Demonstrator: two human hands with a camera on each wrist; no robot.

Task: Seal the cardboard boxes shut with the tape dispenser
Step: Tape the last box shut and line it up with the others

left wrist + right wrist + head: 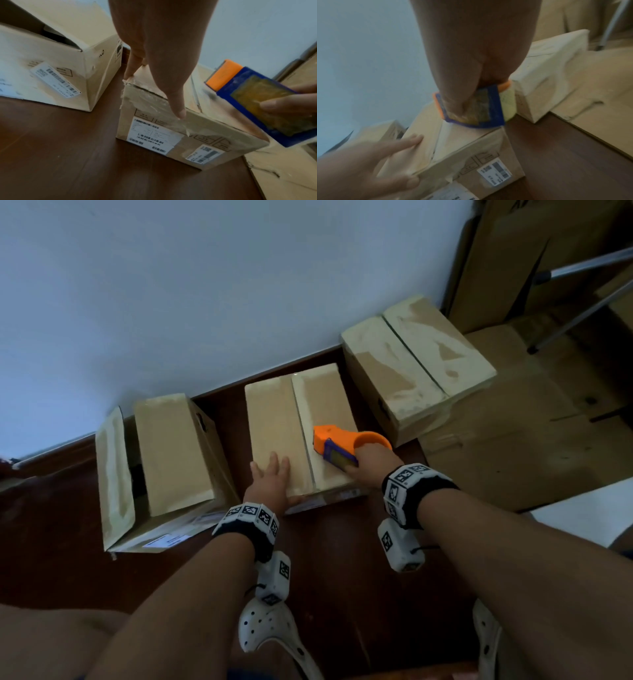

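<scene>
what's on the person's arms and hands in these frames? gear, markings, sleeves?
No gloves and no sleeves in view. Each wrist wears a black band with white blocks printed with black-and-white square tags: left wrist band, right wrist band. Under each hangs a white camera pod bearing the same tags, with a thin dark cable.

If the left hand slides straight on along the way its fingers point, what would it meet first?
Nothing stands in its way on the middle box: the left hand lies flat on the left flap, which runs bare to the far edge. Beyond that comes the wall, though depth is unclear.
</scene>
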